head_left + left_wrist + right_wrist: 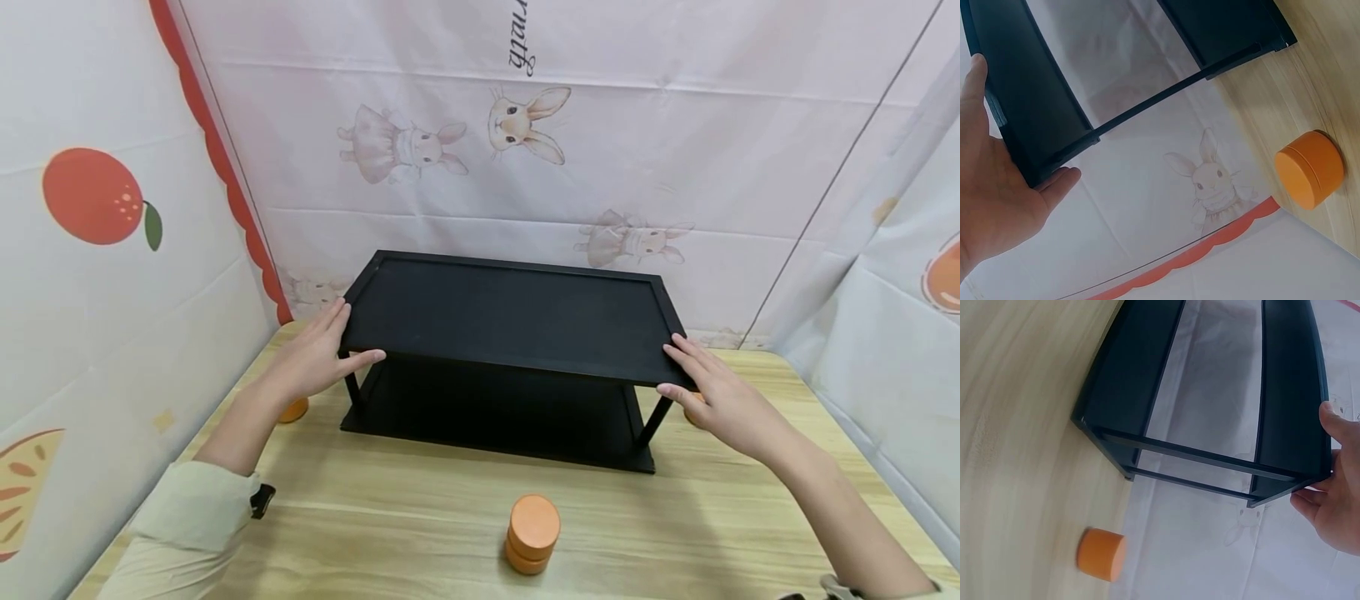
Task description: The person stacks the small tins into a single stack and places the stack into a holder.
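Black shelf (pixel 510 312) amid three orange cylinders (pixel 534 527), one in front

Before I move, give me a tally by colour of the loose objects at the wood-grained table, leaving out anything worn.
Black two-tier rectangular shelf: 1
Squat orange cylinders (front, left, right): 3
Total: 4

Head view forward-down, wrist views nearer, seemingly low, rack (pixel 510 312) shared
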Motion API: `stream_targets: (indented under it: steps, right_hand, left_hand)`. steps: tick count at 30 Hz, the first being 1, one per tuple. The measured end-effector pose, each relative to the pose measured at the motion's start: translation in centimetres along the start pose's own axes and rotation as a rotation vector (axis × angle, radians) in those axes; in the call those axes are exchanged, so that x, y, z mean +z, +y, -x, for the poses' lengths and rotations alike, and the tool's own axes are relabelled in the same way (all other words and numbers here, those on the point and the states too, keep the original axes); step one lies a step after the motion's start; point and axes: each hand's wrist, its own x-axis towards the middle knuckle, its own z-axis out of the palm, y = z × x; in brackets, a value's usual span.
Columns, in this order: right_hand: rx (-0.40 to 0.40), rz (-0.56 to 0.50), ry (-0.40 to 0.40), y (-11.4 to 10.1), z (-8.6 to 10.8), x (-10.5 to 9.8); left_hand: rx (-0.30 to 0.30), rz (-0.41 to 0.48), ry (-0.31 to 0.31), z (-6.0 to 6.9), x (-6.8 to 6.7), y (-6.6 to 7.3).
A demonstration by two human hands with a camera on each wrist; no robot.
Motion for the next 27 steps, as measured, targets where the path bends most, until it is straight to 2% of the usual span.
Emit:
stream_targets:
  steps: [13,27]
  right_hand:
    - [0.008,-0.011,-0.012,0.12,-0.17,-0.17]
    - [-0.001,-0.025,-0.011,0.20,-0.24,-0.47]
  left_hand:
    - [-0.004,-0.007,0.012,-0.17,0.11,-0.14]
    - [-0.011,0.000,0.004,0.14,0.01,0.30]
